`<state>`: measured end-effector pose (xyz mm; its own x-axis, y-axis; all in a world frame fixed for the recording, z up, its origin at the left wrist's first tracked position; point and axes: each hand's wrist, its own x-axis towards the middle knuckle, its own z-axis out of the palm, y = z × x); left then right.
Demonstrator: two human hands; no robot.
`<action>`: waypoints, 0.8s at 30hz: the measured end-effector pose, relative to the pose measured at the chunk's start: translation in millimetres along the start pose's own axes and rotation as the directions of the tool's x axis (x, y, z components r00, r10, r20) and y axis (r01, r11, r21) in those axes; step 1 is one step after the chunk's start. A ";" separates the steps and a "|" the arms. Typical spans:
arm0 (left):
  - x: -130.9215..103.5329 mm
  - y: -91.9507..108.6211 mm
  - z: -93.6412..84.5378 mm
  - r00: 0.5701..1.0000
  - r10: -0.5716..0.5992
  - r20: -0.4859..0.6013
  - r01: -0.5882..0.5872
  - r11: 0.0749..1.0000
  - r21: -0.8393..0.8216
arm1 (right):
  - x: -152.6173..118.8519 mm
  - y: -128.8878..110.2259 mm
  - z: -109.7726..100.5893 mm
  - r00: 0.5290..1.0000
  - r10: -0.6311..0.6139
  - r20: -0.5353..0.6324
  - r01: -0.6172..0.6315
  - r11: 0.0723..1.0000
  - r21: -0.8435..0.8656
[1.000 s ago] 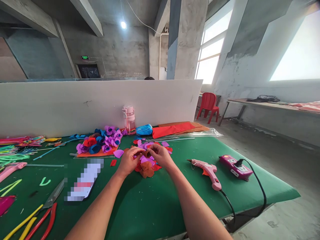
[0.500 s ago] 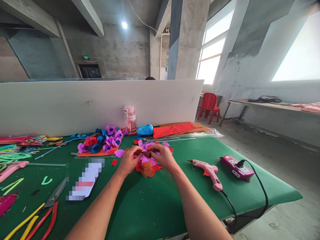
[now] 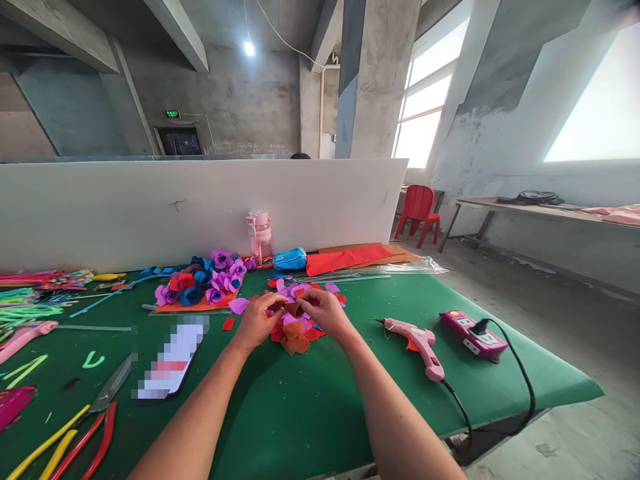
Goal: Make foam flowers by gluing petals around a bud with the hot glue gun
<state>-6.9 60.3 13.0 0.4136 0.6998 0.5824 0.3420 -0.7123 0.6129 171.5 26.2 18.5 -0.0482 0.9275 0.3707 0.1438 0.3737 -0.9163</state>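
Between my two hands is a small brown paper petal (image 3: 294, 309), curled, pinched at its left side by my left hand (image 3: 261, 321) and at its right side by my right hand (image 3: 324, 313). Both hands have their fingers closed on it, just above a pile of loose petals. Purple petals (image 3: 289, 291) lie behind my fingers, and brown petals (image 3: 295, 339) sit at the front of the pile with red ones around them. One purple petal (image 3: 239, 306) rests beside my left hand. My fingers partly hide the held petal and the pile.
Finished-looking paper flowers (image 3: 203, 279) are heaped at back left. A phone (image 3: 173, 360), scissors (image 3: 113, 390) and red-handled pliers (image 3: 103, 433) lie left. To the right are a pink glue gun (image 3: 417, 341) and a power strip (image 3: 474, 335) with a cord. A pink bottle (image 3: 260, 237) stands behind.
The brown petal is turned slightly and shows more of its curled face between my fingers. Both hands stay in nearly the same place.
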 end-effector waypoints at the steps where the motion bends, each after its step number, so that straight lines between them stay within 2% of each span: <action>1: 0.0 -0.2 1.0 1.000 -0.005 0.004 0.005 0.999 -0.037 | 0.2 1.0 0.8 0.999 0.045 0.019 -0.047 0.995 0.087; 5: -0.5 -2.2 7.5 0.996 -0.082 0.019 0.084 0.969 -0.234 | 0.7 4.1 2.8 0.977 0.205 0.050 -0.210 0.918 0.336; 7: -1.2 -4.0 11.3 0.990 -0.139 0.014 0.135 0.935 -0.327 | 0.6 4.4 3.0 0.965 0.259 0.023 -0.249 0.892 0.378; 10: -2.2 -6.1 16.3 0.980 -0.198 -0.001 0.178 0.886 -0.427 | 0.7 3.7 3.3 0.961 0.277 0.000 -0.253 0.880 0.401; 16: -2.7 -5.2 19.1 0.979 -0.195 -0.068 0.157 0.916 -0.368 | 0.0 -2.3 3.9 0.971 0.238 0.011 -0.218 0.865 0.453; 24: -3.2 -6.6 18.9 0.970 -0.226 -0.088 0.183 0.921 -0.345 | 0.0 -4.3 4.7 0.985 0.174 -0.009 -0.158 0.914 0.373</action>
<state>5.4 61.7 -3.0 0.2498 0.8447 0.4735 0.0995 -0.5088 0.8552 166.3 24.7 21.7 -0.0130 0.9783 0.2069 -0.2293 0.1984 -0.9529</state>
